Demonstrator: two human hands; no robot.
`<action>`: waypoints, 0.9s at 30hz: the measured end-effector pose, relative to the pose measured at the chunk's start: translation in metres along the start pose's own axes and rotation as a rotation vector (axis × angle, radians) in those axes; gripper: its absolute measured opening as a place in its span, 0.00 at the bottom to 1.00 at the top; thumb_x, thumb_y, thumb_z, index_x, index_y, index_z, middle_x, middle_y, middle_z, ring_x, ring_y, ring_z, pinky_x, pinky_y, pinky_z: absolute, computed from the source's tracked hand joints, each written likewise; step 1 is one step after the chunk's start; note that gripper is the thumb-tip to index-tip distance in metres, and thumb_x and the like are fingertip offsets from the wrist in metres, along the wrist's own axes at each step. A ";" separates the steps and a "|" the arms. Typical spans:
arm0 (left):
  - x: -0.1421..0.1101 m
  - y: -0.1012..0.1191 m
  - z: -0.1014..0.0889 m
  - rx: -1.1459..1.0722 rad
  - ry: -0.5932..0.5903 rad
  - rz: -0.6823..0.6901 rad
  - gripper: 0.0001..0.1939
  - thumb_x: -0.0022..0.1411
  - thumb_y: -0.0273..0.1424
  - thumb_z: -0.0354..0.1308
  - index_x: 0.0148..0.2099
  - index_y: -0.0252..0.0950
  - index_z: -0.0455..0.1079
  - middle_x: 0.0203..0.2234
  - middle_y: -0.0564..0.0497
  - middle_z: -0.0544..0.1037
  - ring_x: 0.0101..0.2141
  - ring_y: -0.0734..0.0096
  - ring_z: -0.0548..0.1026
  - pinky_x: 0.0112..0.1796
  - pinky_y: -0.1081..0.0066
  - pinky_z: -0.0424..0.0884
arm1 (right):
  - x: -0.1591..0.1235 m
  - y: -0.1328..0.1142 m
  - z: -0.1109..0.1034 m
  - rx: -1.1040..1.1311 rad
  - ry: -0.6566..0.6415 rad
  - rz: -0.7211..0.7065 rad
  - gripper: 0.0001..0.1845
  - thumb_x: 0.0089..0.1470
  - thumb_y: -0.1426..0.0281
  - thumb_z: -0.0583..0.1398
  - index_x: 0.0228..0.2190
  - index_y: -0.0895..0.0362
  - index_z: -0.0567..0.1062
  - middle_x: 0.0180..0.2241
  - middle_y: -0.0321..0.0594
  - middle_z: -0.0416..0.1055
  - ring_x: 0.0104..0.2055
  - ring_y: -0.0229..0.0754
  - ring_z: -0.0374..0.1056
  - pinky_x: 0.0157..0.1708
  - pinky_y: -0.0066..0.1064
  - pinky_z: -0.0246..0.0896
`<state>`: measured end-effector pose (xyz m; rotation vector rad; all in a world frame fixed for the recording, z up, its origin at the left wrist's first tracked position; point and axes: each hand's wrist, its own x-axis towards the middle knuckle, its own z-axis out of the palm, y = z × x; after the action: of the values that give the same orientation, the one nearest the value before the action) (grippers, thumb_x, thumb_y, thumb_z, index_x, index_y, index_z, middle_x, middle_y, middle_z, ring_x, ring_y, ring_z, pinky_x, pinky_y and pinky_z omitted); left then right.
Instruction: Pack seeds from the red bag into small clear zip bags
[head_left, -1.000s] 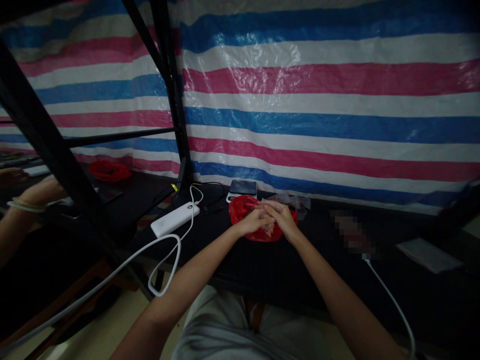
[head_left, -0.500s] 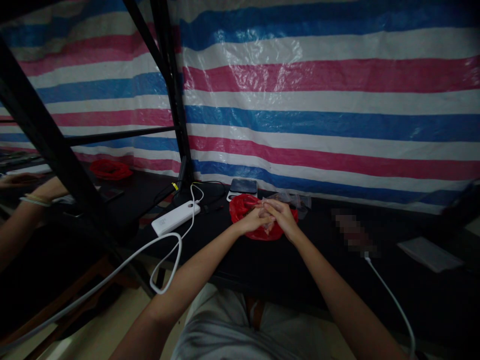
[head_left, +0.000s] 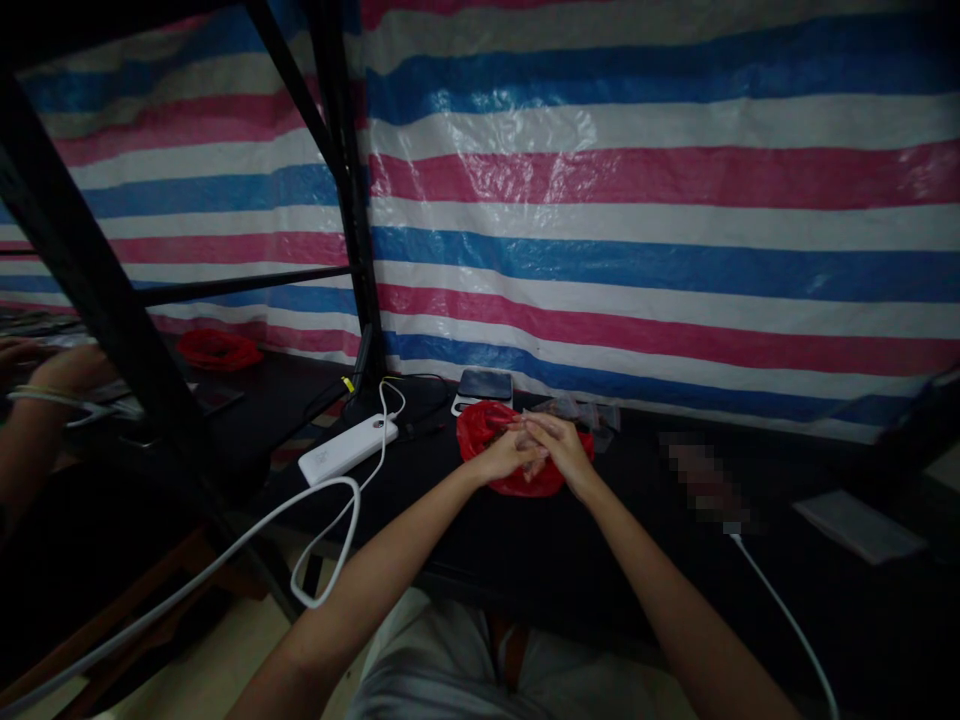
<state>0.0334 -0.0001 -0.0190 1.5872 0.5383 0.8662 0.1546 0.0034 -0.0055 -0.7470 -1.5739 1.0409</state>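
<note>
My left hand [head_left: 504, 455] and my right hand [head_left: 561, 448] meet over a red plastic bag [head_left: 480, 428] on the dark table [head_left: 525, 540]. The fingers of both hands are pinched together on something small and clear between them, too small to make out. Crumpled clear plastic [head_left: 592, 413] lies just behind my right hand. A small dark scale or phone [head_left: 485, 384] sits behind the red bag.
A white power bank [head_left: 337, 451] with a looping white cable [head_left: 330, 545] lies left of my hands. A black metal frame [head_left: 341, 190] stands at the left. Another person's arm [head_left: 34, 410] works at the far left near a second red bag [head_left: 216, 349]. A striped tarp [head_left: 637, 220] hangs behind.
The view has dipped slightly. My hands stay together over the red bag, with small finger movements. The other person's hand at far left has shifted a little.
</note>
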 end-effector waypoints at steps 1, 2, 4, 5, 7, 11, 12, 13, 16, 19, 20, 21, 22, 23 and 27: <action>0.000 -0.001 0.000 0.006 0.005 0.007 0.24 0.45 0.49 0.58 0.27 0.31 0.61 0.13 0.58 0.65 0.14 0.82 0.62 0.18 0.77 0.57 | 0.000 0.000 0.000 0.004 -0.007 -0.001 0.16 0.42 0.56 0.61 0.29 0.55 0.77 0.33 0.42 0.76 0.38 0.48 0.71 0.40 0.39 0.65; 0.000 -0.001 0.000 0.008 0.011 0.014 0.24 0.45 0.49 0.58 0.28 0.31 0.60 0.13 0.58 0.64 0.13 0.82 0.61 0.17 0.77 0.55 | 0.000 0.000 0.000 0.008 -0.014 -0.004 0.15 0.43 0.57 0.61 0.29 0.54 0.77 0.34 0.42 0.76 0.37 0.48 0.71 0.40 0.40 0.65; 0.000 -0.001 0.000 0.001 0.018 0.019 0.24 0.45 0.49 0.58 0.28 0.31 0.60 0.13 0.60 0.62 0.13 0.84 0.58 0.17 0.78 0.53 | 0.000 -0.001 0.001 0.006 -0.018 -0.016 0.15 0.43 0.57 0.61 0.29 0.54 0.77 0.34 0.42 0.76 0.38 0.48 0.71 0.41 0.40 0.65; 0.000 -0.001 0.000 -0.005 0.021 0.018 0.23 0.46 0.49 0.58 0.29 0.31 0.59 0.13 0.60 0.61 0.13 0.84 0.57 0.17 0.78 0.52 | 0.000 -0.001 0.001 0.003 -0.016 -0.020 0.15 0.43 0.57 0.61 0.29 0.54 0.77 0.34 0.42 0.76 0.37 0.48 0.71 0.41 0.41 0.65; 0.000 -0.001 0.000 -0.020 0.034 0.016 0.23 0.46 0.48 0.58 0.31 0.31 0.59 0.14 0.61 0.60 0.14 0.85 0.56 0.17 0.78 0.50 | 0.000 -0.002 0.002 0.000 -0.015 -0.021 0.16 0.42 0.56 0.61 0.29 0.54 0.76 0.34 0.43 0.76 0.37 0.49 0.71 0.40 0.41 0.65; 0.000 -0.003 0.001 -0.058 0.052 0.009 0.24 0.45 0.47 0.59 0.34 0.31 0.59 0.16 0.61 0.60 0.15 0.85 0.56 0.17 0.78 0.48 | 0.000 -0.003 0.003 0.015 -0.004 -0.016 0.16 0.41 0.56 0.62 0.29 0.55 0.76 0.33 0.43 0.76 0.36 0.49 0.72 0.39 0.41 0.66; 0.000 -0.003 0.000 -0.069 0.052 0.004 0.24 0.45 0.46 0.59 0.34 0.31 0.59 0.16 0.61 0.60 0.15 0.85 0.56 0.17 0.78 0.48 | 0.000 -0.003 0.003 0.019 -0.001 -0.015 0.16 0.42 0.56 0.62 0.29 0.55 0.76 0.33 0.43 0.76 0.36 0.49 0.72 0.39 0.41 0.66; 0.000 -0.004 0.000 -0.078 0.050 -0.003 0.24 0.45 0.46 0.60 0.33 0.31 0.59 0.16 0.61 0.60 0.15 0.86 0.55 0.17 0.78 0.48 | 0.000 -0.003 0.003 0.022 -0.003 -0.014 0.16 0.42 0.56 0.62 0.29 0.55 0.76 0.33 0.43 0.76 0.36 0.49 0.72 0.40 0.41 0.66; 0.000 -0.005 -0.001 -0.094 0.035 -0.017 0.24 0.45 0.46 0.60 0.33 0.31 0.59 0.15 0.62 0.59 0.15 0.86 0.54 0.18 0.78 0.46 | 0.000 -0.003 0.003 0.026 -0.006 -0.011 0.15 0.42 0.57 0.61 0.29 0.55 0.76 0.33 0.43 0.76 0.36 0.49 0.72 0.40 0.41 0.65; 0.001 -0.007 -0.001 -0.096 0.037 -0.012 0.23 0.46 0.45 0.59 0.34 0.31 0.59 0.15 0.61 0.59 0.15 0.86 0.54 0.18 0.78 0.46 | 0.000 -0.003 0.003 0.009 -0.004 -0.018 0.16 0.42 0.56 0.61 0.29 0.55 0.77 0.33 0.44 0.76 0.36 0.49 0.72 0.40 0.42 0.65; 0.001 -0.007 -0.001 -0.099 0.044 -0.012 0.23 0.46 0.45 0.60 0.34 0.30 0.60 0.15 0.61 0.59 0.15 0.86 0.54 0.18 0.78 0.45 | 0.000 -0.003 0.003 0.004 -0.003 -0.021 0.17 0.41 0.56 0.61 0.29 0.55 0.77 0.32 0.44 0.76 0.36 0.49 0.72 0.40 0.42 0.65; 0.001 -0.008 -0.001 -0.103 0.050 -0.018 0.24 0.45 0.45 0.60 0.34 0.30 0.60 0.15 0.61 0.59 0.15 0.86 0.54 0.18 0.78 0.45 | 0.000 -0.002 0.003 0.001 0.000 -0.025 0.17 0.41 0.55 0.62 0.29 0.55 0.77 0.32 0.44 0.76 0.36 0.49 0.72 0.40 0.42 0.65; 0.002 -0.008 -0.001 -0.109 0.054 -0.030 0.24 0.45 0.45 0.60 0.33 0.31 0.60 0.15 0.61 0.59 0.15 0.86 0.54 0.18 0.78 0.45 | 0.000 -0.002 0.003 -0.002 0.003 -0.027 0.17 0.41 0.55 0.62 0.29 0.55 0.77 0.32 0.44 0.76 0.36 0.49 0.72 0.40 0.42 0.65; 0.002 -0.008 0.000 -0.115 0.055 -0.046 0.24 0.44 0.45 0.61 0.33 0.31 0.60 0.14 0.62 0.58 0.15 0.86 0.54 0.18 0.78 0.45 | 0.000 -0.001 0.003 -0.003 0.008 -0.026 0.17 0.41 0.56 0.62 0.29 0.55 0.77 0.32 0.44 0.76 0.35 0.49 0.72 0.40 0.42 0.65; 0.003 -0.006 0.002 -0.143 0.065 -0.082 0.22 0.44 0.43 0.62 0.31 0.31 0.59 0.14 0.62 0.58 0.14 0.87 0.53 0.18 0.78 0.44 | 0.001 0.005 0.002 0.001 0.027 -0.025 0.17 0.42 0.56 0.62 0.30 0.55 0.77 0.31 0.44 0.76 0.35 0.50 0.72 0.38 0.42 0.66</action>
<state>0.0371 0.0020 -0.0247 1.4018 0.5712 0.8765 0.1519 0.0055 -0.0096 -0.7355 -1.5559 1.0093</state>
